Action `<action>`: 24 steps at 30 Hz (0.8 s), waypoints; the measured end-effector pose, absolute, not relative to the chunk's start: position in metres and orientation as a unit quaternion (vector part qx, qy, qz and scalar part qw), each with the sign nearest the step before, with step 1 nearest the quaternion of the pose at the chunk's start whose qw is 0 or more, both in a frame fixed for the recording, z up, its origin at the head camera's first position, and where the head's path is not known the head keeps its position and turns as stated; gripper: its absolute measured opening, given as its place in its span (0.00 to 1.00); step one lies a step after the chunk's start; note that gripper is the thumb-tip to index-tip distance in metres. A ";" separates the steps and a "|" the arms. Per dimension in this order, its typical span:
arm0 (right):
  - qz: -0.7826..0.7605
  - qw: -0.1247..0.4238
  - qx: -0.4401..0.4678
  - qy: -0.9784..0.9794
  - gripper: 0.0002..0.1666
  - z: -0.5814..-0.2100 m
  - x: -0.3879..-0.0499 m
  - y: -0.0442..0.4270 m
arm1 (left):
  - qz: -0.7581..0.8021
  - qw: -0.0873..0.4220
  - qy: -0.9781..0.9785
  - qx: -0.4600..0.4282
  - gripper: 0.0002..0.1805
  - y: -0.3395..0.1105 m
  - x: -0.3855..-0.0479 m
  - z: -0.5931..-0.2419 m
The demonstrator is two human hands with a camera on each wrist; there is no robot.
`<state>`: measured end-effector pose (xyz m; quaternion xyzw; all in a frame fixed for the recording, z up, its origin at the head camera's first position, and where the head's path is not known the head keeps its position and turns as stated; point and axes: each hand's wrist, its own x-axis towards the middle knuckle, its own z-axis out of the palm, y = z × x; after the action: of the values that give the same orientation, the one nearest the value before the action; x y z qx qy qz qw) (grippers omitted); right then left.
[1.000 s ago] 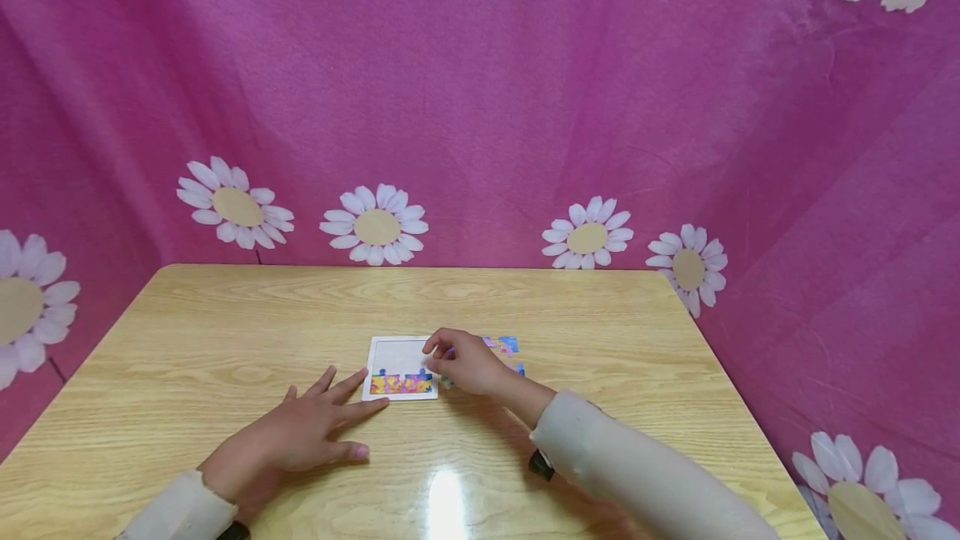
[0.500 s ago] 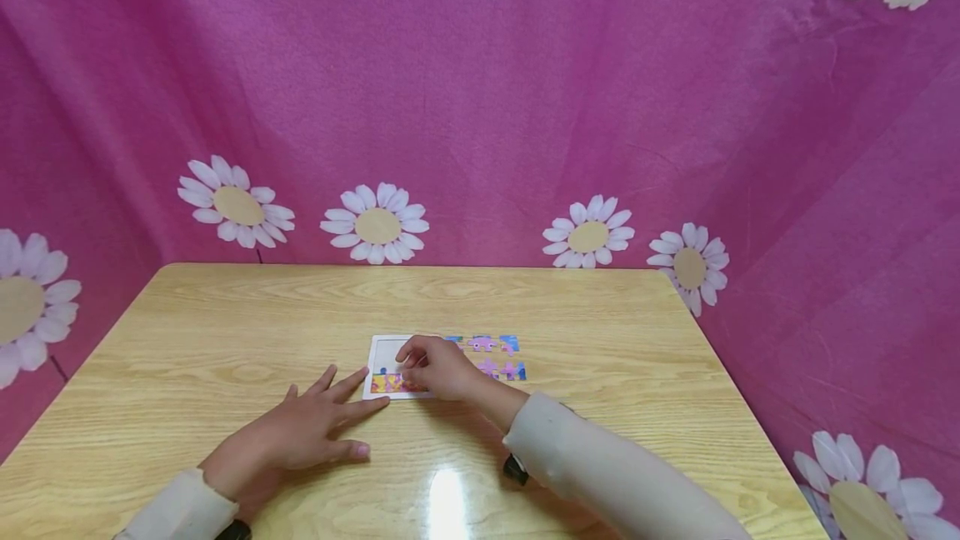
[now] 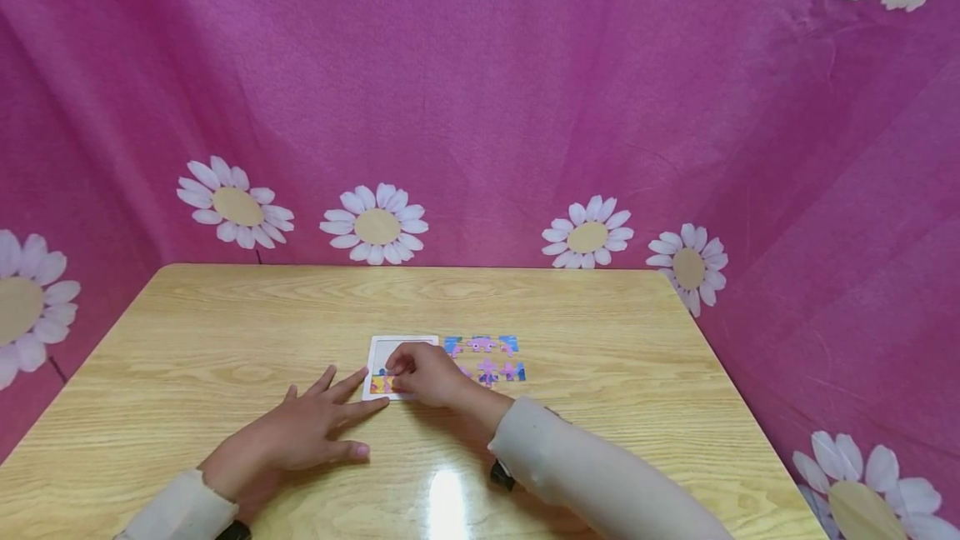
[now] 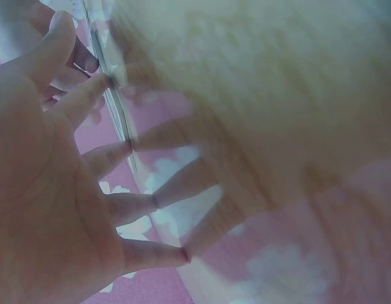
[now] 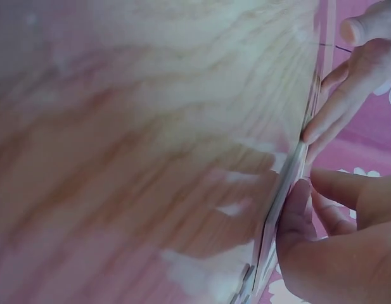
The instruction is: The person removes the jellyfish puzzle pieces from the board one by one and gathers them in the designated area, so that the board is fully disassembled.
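The white puzzle tray (image 3: 401, 338) lies on the wooden table, with yellow, pink and blue pieces (image 3: 377, 383) along its near side. My left hand (image 3: 300, 432) rests flat, fingers spread, its fingertips touching the tray's left and near edges; in the left wrist view the left hand (image 4: 62, 171) shows straight, parted fingers. Over the tray's middle and right part is my right hand (image 3: 427, 375), fingers bent and thumb low by the pieces. In the right wrist view the right hand (image 5: 347, 234) has its thumb and forefinger at the tray; whether a piece is between them is hidden.
Right of the tray, loose puzzle pieces (image 3: 482, 344) in pink and blue lie in two rows, the nearer row partly behind my right hand. A pink cloth with white flowers (image 3: 377, 227) hangs behind and beside the table (image 3: 225, 307).
My right hand has moved left from the tray's right edge to over its middle and lowered slightly, uncovering loose pieces on the right. The left hand has stayed in place.
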<state>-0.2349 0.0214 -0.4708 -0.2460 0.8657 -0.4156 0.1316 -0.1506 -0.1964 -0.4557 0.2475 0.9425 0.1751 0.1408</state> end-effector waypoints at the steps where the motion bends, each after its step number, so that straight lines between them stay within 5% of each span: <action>1: -0.409 0.128 -0.247 0.869 0.09 -0.472 -0.235 0.021 | 0.175 0.140 0.942 0.248 0.38 -0.196 -0.151 -0.456; 24: -0.309 0.121 -0.233 0.914 0.10 -0.473 -0.234 0.009 | 0.173 0.136 0.942 0.254 0.38 -0.197 -0.151 -0.456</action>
<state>-0.2341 0.0087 -0.4730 -0.2329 0.9141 -0.3090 0.1213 -0.1512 -0.1970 -0.4557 0.2545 0.9416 0.1731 0.1365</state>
